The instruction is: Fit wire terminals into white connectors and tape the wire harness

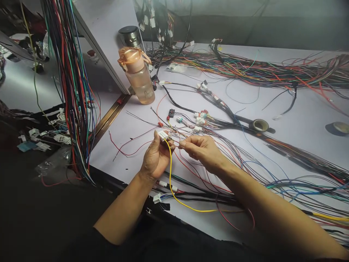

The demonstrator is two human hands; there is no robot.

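Note:
My left hand (156, 157) is closed around a small white connector (163, 135) held above the white table (300, 120). A yellow wire (171, 182) runs from that connector down past my wrist and off to the right. My right hand (202, 148) is pinched on a thin wire end just right of the connector, fingertips almost touching my left thumb. Several thin red, black and blue wires lie under both hands. More white connectors (200, 119) sit on the harness a little beyond.
A peach water bottle (138, 76) stands at the back left. A tape roll (259, 125) lies on the harness at right, another (339, 128) at the far right. A thick wire bundle (69, 80) hangs at left. Loose wires cross the table's back.

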